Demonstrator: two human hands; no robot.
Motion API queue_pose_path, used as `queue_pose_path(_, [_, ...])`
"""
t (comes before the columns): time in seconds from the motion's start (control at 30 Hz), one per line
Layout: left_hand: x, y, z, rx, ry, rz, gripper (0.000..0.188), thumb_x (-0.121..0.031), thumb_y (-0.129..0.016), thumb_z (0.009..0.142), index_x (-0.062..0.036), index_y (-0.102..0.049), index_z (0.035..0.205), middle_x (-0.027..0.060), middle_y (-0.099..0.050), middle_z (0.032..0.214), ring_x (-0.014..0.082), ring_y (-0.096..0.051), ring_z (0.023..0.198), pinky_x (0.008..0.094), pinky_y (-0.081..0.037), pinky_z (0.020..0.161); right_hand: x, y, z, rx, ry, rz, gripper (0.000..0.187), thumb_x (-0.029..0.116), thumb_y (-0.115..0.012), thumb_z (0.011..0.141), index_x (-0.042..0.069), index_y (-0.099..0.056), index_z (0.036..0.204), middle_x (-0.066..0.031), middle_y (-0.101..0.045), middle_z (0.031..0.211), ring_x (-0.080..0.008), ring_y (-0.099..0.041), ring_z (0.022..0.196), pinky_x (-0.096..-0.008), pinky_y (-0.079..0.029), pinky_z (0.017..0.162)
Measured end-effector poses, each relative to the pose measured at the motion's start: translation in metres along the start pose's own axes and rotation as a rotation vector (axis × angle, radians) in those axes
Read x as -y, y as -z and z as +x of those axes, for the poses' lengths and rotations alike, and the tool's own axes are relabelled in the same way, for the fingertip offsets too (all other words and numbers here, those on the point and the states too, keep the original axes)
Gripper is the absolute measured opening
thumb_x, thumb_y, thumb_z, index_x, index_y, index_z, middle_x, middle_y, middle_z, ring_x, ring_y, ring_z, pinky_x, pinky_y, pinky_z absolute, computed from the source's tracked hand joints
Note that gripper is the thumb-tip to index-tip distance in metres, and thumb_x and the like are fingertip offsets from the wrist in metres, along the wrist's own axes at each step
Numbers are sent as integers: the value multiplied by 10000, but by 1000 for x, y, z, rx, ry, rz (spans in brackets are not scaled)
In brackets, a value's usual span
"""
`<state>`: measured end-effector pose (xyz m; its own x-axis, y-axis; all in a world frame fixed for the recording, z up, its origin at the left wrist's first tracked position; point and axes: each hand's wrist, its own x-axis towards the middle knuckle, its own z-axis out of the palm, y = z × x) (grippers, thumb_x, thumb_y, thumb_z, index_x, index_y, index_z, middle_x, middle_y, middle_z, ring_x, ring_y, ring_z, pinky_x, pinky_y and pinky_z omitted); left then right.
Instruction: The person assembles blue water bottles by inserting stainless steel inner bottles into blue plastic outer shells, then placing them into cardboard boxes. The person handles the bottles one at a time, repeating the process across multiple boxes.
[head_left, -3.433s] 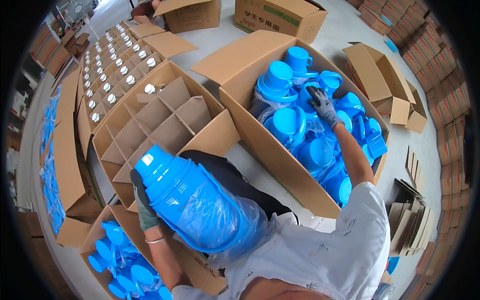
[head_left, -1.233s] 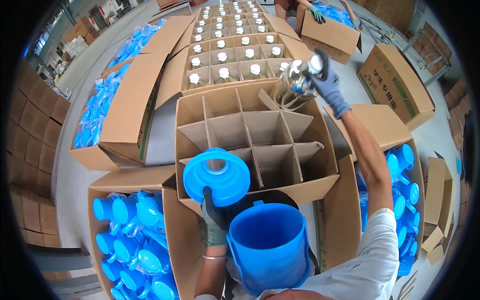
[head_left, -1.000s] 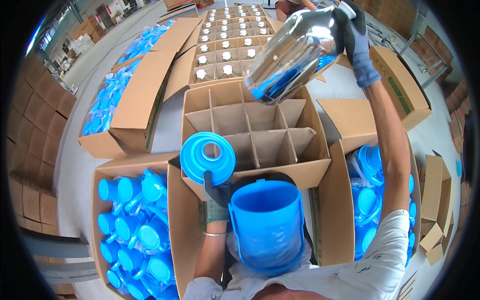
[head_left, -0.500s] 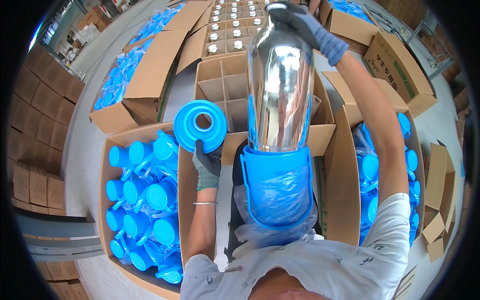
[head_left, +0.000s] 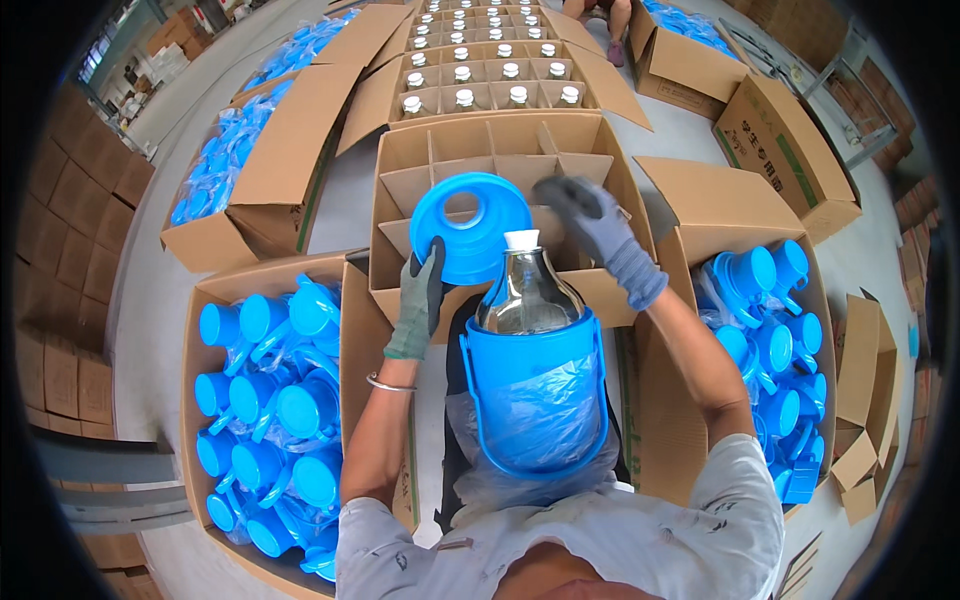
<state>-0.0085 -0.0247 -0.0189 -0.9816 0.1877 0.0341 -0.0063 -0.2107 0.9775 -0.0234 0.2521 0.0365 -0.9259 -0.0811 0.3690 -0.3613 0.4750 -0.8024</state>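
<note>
One mirrored bottle [head_left: 528,298], white stopper [head_left: 521,241] | left grip [head_left: 420,298] clamped on blue ring [head_left: 482,250] | right grip [head_left: 600,232] apart

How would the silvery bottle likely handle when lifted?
The silvery bottle is probably slippery, its surface smooth and shiny. It looks rigid, perhaps fragile, given its glassy sheen. Seated in the blue casing, it seems unlikely to roll.

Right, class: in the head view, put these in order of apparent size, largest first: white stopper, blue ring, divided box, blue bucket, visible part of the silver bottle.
1. Divided box
2. Blue bucket
3. Blue ring and silver bottle (visible part): too alike to rank
4. White stopper
</note>
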Motion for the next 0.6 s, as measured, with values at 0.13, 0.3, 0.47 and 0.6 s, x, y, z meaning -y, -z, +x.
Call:
queue_pose_path(0.13, [-23, -13, -4, 282, -76, 412, 495, -386, -495, 961, -61, -457, 1332, 100, -518, 1278, 163, -532, 1102, 294, -478, 896, 0, 18, 0, 62, 337, 122, 442, 279, -598, 900, 98, -504, 1291, -141, -555, 1223, -231, -546, 1101, -316, -449, 928])
queue_pose_path(0.3, [-22, -11, -14, 394, 290, -120, 564, -413, -364, 1001, -67, -310, 1444, 91, -394, 1430, 215, -394, 1290, 320, -331, 1073, 43, 10, -22, 446, -284, 461, 560, 436, -609, 879, 74, -501, 1293, -122, -584, 1163, -237, -554, 1076, -325, -435, 939])
queue_pose_path(0.47, [-48, -39, -28, 368, 167, 486, 557, -364, -353, 1004, -36, -276, 1447, 141, -348, 1455, 262, -365, 1318, 336, -301, 1097, 62, -2, -37, 263, -354, 315, 536, 448, -614, 868, 45, -531, 1213, -110, -564, 1155, -188, -546, 1073, -308, -442, 928])
queue_pose_path(0.6, [-36, -22, -36, 527, -320, 810, 528, -224, -458, 978, -38, -278, 1438, 211, -360, 1428, 350, -444, 1243, 358, -367, 1055, 35, -14, -47, 293, -316, 849, 470, 379, -575, 908, 46, -525, 1236, -121, -542, 1188, -206, -528, 1115, -314, -424, 968])
